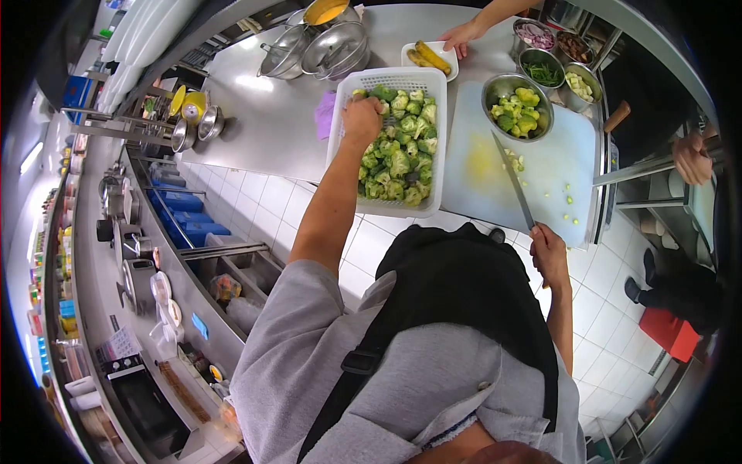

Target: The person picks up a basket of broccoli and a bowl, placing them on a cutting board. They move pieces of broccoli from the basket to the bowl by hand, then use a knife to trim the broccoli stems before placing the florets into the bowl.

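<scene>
My left hand [363, 120] reaches into the far left corner of a white plastic basket [440, 139] full of Brussels sprouts [398, 162]. Its fingers are curled; a yellow-green bit shows by the fingertips, but what they grip is hidden. In my right hand [549, 254], closed round the handle, is a long kitchen knife [516, 184]. Its blade lies over the pale cutting board [479, 189], tip pointing away from me. Small green scraps [570, 199] and a yellowish stain mark the board. Toward its far edge stands a metal bowl [485, 108] of cut sprouts [516, 112].
Another person's hand [461, 37] touches a white dish [406, 56] holding yellow-brown pieces [431, 58]. Bowls of chopped onion [535, 35] and greens [541, 73] stand far right. Metal bowls [335, 52] and a purple cloth [325, 116] lie left. Someone's hand [692, 158] shows at right.
</scene>
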{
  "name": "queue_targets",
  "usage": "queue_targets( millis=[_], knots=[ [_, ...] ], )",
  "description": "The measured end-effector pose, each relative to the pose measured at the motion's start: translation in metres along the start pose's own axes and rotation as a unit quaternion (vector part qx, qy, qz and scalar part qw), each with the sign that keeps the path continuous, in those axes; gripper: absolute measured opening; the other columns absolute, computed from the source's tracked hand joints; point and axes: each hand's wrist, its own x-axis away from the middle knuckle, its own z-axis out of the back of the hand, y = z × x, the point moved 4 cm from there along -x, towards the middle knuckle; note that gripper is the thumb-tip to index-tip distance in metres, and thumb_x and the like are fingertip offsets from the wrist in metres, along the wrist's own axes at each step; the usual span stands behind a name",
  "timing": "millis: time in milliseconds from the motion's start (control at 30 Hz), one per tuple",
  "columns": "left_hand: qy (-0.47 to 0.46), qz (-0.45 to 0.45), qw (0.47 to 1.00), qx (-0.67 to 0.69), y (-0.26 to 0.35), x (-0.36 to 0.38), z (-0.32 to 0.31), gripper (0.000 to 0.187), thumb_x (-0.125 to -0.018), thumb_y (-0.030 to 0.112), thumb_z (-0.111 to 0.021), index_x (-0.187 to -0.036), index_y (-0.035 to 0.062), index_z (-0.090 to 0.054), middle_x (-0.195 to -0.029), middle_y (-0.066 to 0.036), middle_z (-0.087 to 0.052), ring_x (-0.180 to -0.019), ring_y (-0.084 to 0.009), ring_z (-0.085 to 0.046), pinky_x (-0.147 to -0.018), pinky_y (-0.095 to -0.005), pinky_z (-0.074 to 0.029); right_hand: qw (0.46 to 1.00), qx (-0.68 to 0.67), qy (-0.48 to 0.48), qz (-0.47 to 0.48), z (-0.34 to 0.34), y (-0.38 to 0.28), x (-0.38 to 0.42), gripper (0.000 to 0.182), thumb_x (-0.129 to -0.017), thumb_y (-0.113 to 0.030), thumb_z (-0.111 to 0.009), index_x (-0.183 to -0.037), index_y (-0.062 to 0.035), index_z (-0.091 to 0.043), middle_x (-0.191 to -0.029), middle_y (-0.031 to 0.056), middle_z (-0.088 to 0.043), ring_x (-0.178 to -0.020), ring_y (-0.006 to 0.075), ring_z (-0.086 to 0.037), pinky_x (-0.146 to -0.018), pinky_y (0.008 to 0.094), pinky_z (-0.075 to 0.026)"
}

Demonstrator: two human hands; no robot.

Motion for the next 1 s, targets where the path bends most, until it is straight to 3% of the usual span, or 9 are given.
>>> queue_targets(
  millis=[100, 300, 433, 533, 633, 733, 767, 867, 1000],
  knots=[
    [0.006, -0.002, 0.993, 0.118, -0.007, -0.005, -0.008, 0.031, -0.084, 0.013, -0.079, -0.114, 0.0147, -0.075, -0.130, -0.015, -0.069, -0.112, -0.0387, -0.068, -0.102, -0.0519, -0.052, 1.000, 0.007, 0.005, 0.006, -0.001, -0.006, 0.004, 0.038, -0.110, -0.029, -0.057, -0.131, -0.0002, -0.069, -0.067, 0.0015, -0.053, -0.052, 0.0092, -0.048, -0.050, 0.0293, -0.041],
    [-0.124, 0.009, 0.978, 0.169, -0.012, -0.020, -0.014, 0.041, -0.082, 0.017, -0.086, -0.121, 0.0115, -0.075, -0.105, -0.013, -0.077, -0.093, -0.0335, -0.075, -0.085, -0.0456, -0.060, 1.000, 0.009, 0.005, 0.022, -0.003, -0.002, 0.002, 0.039, -0.111, -0.030, -0.055, -0.131, 0.0004, -0.069, -0.066, 0.0025, -0.053, -0.052, 0.0100, -0.048, -0.050, 0.0306, -0.042],
    [-0.018, 0.025, 0.889, 0.458, -0.013, -0.037, -0.008, 0.042, -0.086, 0.019, -0.085, -0.122, 0.0016, -0.073, -0.100, -0.017, -0.079, -0.077, -0.0290, -0.076, -0.074, -0.0395, -0.061, 1.000, 0.014, 0.004, 0.020, -0.003, -0.001, 0.001, 0.039, -0.111, -0.030, -0.055, -0.131, 0.0003, -0.069, -0.065, 0.0027, -0.053, -0.052, 0.0100, -0.048, -0.050, 0.0308, -0.041],
    [-0.143, 0.003, 0.974, 0.178, -0.032, -0.048, -0.011, 0.034, -0.088, 0.027, -0.084, -0.118, 0.0141, -0.079, -0.111, -0.011, -0.079, -0.092, -0.0286, -0.077, -0.080, -0.0399, -0.061, 1.000, 0.009, 0.004, 0.011, -0.003, 0.000, 0.001, 0.038, -0.111, -0.029, -0.055, -0.131, 0.0000, -0.069, -0.064, 0.0026, -0.053, -0.052, 0.0097, -0.047, -0.050, 0.0308, -0.041],
    [-0.195, -0.008, 0.975, -0.110, -0.018, -0.032, -0.036, 0.034, -0.089, 0.034, -0.080, -0.115, 0.0112, -0.079, -0.115, -0.011, -0.076, -0.108, -0.0321, -0.072, -0.091, -0.0492, -0.057, 1.000, 0.003, 0.003, 0.015, -0.003, -0.003, 0.001, 0.037, -0.111, -0.029, -0.054, -0.131, -0.0006, -0.069, -0.064, 0.0024, -0.052, -0.051, 0.0095, -0.047, -0.050, 0.0308, -0.041],
    [-0.087, -0.010, 0.989, -0.119, 0.012, -0.007, -0.014, 0.031, -0.088, 0.040, -0.080, -0.109, 0.0181, -0.083, -0.114, -0.011, -0.074, -0.117, -0.0338, -0.067, -0.107, -0.0539, -0.048, 1.000, 0.012, 0.006, 0.020, -0.005, -0.006, 0.002, 0.037, -0.111, -0.029, -0.055, -0.131, -0.0011, -0.069, -0.064, 0.0022, -0.052, -0.051, 0.0095, -0.047, -0.050, 0.0308, -0.041],
    [-0.059, -0.006, 0.995, -0.075, 0.007, -0.003, -0.023, 0.031, -0.088, 0.040, -0.081, -0.108, 0.0174, -0.082, -0.114, -0.010, -0.074, -0.121, -0.0327, -0.064, -0.113, -0.0554, -0.040, 1.000, 0.013, 0.007, 0.016, -0.004, -0.005, 0.004, 0.037, -0.111, -0.029, -0.055, -0.131, -0.0013, -0.069, -0.064, 0.0022, -0.052, -0.052, 0.0096, -0.047, -0.050, 0.0308, -0.041],
    [-0.098, -0.007, 0.994, -0.048, 0.009, -0.003, -0.010, 0.030, -0.089, 0.030, -0.080, -0.115, 0.0157, -0.081, -0.111, -0.009, -0.075, -0.108, -0.0304, -0.069, -0.104, -0.0504, -0.049, 1.000, 0.021, 0.011, 0.018, -0.002, -0.008, 0.005, 0.037, -0.111, -0.029, -0.056, -0.131, -0.0016, -0.069, -0.064, 0.0029, -0.052, -0.053, 0.0106, -0.048, -0.052, 0.0316, -0.042],
    [-0.036, 0.087, 0.925, 0.368, -0.003, 0.002, -0.001, 0.027, -0.090, 0.015, -0.076, -0.115, 0.0065, -0.079, -0.101, -0.007, -0.076, -0.092, -0.0234, -0.074, -0.087, -0.0400, -0.058, 0.999, 0.040, 0.022, 0.025, -0.002, -0.006, 0.002, 0.037, -0.110, -0.029, -0.056, -0.131, -0.0016, -0.070, -0.065, 0.0050, -0.054, -0.055, 0.0130, -0.050, -0.055, 0.0338, -0.044]
  ],
)
